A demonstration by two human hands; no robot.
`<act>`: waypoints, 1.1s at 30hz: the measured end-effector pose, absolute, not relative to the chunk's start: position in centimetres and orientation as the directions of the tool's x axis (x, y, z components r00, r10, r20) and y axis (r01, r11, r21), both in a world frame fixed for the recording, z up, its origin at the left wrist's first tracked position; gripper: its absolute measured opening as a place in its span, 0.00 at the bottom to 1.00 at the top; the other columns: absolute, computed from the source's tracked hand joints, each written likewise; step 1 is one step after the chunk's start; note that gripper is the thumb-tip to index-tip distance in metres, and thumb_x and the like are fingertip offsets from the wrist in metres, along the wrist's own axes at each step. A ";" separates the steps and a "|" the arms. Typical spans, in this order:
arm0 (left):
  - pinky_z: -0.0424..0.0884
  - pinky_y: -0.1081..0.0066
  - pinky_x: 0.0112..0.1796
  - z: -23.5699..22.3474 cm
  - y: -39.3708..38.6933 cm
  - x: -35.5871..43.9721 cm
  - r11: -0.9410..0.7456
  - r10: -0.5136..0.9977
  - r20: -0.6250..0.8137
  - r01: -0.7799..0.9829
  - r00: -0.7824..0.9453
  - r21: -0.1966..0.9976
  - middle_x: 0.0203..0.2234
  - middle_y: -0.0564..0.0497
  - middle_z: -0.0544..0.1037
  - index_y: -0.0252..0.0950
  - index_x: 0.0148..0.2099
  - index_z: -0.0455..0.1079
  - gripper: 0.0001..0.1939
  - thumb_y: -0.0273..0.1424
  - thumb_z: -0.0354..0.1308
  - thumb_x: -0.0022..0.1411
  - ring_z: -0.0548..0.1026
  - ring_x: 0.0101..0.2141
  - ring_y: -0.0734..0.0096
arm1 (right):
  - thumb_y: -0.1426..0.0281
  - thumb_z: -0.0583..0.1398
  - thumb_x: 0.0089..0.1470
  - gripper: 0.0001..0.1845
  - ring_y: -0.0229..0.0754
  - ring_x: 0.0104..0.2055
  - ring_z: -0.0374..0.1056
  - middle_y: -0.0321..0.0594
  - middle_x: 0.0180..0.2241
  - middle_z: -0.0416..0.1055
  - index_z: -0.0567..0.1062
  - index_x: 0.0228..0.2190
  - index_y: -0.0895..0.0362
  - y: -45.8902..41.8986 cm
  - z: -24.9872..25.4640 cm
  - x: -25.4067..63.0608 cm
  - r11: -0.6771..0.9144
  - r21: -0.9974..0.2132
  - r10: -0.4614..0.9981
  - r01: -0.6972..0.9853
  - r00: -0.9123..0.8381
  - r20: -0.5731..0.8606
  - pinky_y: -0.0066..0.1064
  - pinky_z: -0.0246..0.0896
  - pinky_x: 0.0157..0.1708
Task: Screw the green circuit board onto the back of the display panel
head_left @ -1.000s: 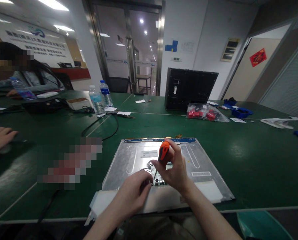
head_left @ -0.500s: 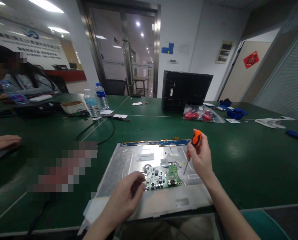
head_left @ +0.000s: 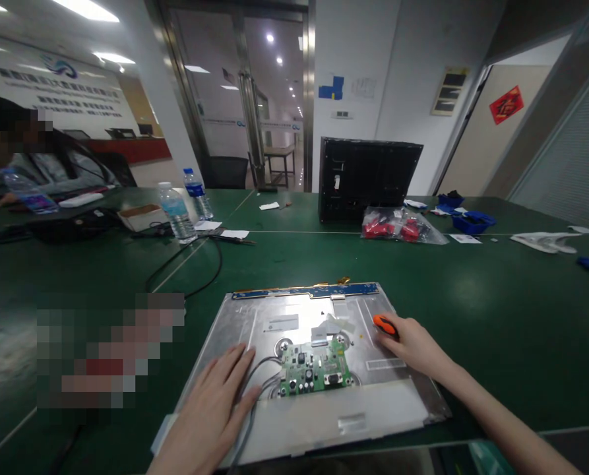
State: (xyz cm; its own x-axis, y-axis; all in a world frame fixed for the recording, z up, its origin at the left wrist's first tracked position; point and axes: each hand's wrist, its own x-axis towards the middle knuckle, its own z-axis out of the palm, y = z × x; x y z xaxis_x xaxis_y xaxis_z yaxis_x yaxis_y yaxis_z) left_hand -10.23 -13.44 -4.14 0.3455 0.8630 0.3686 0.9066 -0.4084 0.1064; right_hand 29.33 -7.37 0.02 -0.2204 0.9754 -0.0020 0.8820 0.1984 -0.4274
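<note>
A metal-backed display panel [head_left: 254, 316] lies flat on the table in front of me. Fixed near its middle is a green circuit board [head_left: 316, 367], with dark cables [head_left: 248, 422] running from its left side past my left thumb. My left hand [head_left: 215, 402] rests on the panel's left part, fingers stretched out and holding nothing. Over the panel's right edge, my right hand [head_left: 415, 346] is closed round an orange and black screwdriver [head_left: 385, 325]; its shaft is not visible. A narrow blue board [head_left: 343, 291] runs along the panel's far edge.
A black monitor housing [head_left: 368, 178] stands at the back, with a plastic bag of red parts [head_left: 403, 226] before it. Water bottles [head_left: 177, 214] and a black cable [head_left: 219, 260] are at left. Blue trays [head_left: 472, 223] lie at right. Another person [head_left: 51, 152] sits far left.
My right hand has moved from the circuit board to the panel's right side, lowering the screwdriver. My left hand has shifted left off the board's edge and flattened on the panel.
</note>
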 end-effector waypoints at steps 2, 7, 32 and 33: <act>0.68 0.51 0.56 -4.2 -13.1 -10.1 -0.409 0.867 0.346 0.908 0.358 0.085 0.59 0.42 0.71 0.38 0.64 0.63 0.28 0.46 0.44 0.70 0.72 0.56 0.52 | 0.67 0.57 0.57 0.09 0.46 0.34 0.71 0.41 0.33 0.76 0.74 0.38 0.55 -7.0 0.3 29.0 0.248 -0.401 0.959 0.882 -0.283 -0.029 0.29 0.53 0.32; 0.67 0.51 0.57 -3.7 -12.6 -10.1 -0.406 0.877 0.322 0.908 0.356 0.102 0.60 0.44 0.70 0.40 0.66 0.62 0.26 0.43 0.45 0.70 0.71 0.57 0.53 | 0.68 0.58 0.57 0.09 0.46 0.33 0.72 0.42 0.33 0.78 0.76 0.39 0.55 -5.4 1.0 27.8 0.355 -0.428 0.908 0.831 -0.416 -0.053 0.28 0.51 0.31; 0.70 0.59 0.54 -3.3 -10.5 -9.1 -0.277 0.918 0.324 0.955 0.229 0.107 0.58 0.48 0.73 0.43 0.63 0.67 0.26 0.47 0.47 0.69 0.74 0.55 0.54 | 0.73 0.59 0.57 0.09 0.45 0.39 0.70 0.45 0.39 0.76 0.77 0.40 0.58 4.0 0.6 21.6 0.523 -0.451 0.800 0.724 -0.599 -0.033 0.29 0.55 0.35; 0.70 0.58 0.55 -3.4 -10.5 -9.1 -0.272 0.921 0.315 0.957 0.228 0.103 0.59 0.47 0.72 0.42 0.63 0.66 0.26 0.46 0.47 0.69 0.73 0.55 0.54 | 0.72 0.59 0.57 0.09 0.46 0.39 0.70 0.46 0.39 0.76 0.77 0.39 0.58 4.2 0.5 21.4 0.523 -0.441 0.800 0.730 -0.598 -0.040 0.29 0.55 0.35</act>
